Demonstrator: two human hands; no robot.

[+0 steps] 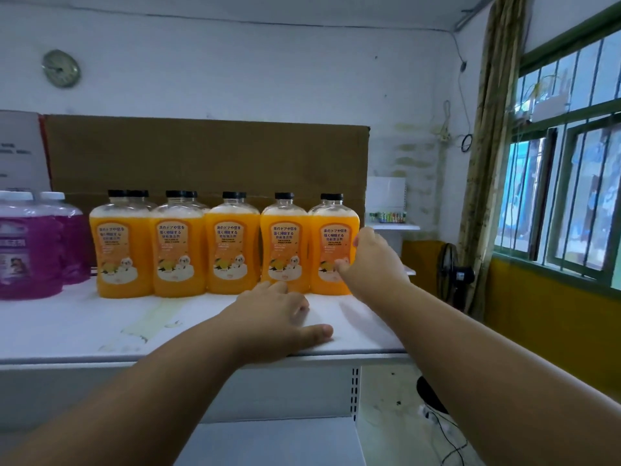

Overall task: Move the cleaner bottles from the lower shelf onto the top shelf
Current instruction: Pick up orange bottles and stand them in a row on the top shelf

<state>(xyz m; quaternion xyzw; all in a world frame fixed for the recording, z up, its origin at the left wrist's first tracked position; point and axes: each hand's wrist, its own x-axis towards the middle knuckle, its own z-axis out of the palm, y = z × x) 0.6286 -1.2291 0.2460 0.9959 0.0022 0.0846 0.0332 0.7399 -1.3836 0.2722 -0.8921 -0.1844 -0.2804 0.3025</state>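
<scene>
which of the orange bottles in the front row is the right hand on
The rightmost orange bottle, at the end of the front row. The right hand wraps its right side, thumb on the label; the other four stand untouched. The left hand lies flat on the top shelf.

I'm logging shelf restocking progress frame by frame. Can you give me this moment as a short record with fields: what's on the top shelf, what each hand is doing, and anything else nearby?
top shelf: white, holds all the bottles in view
orange bottles: five across the front, black caps, more caps showing behind
rightmost orange bottle: upright at the row's right end
right hand: fingers around the rightmost orange bottle's right side
left hand: flat on the shelf, holding nothing
purple bottles: left of the orange row, white caps
cardboard sheet: upright behind the bottles
lower shelf: visible part bare
</scene>
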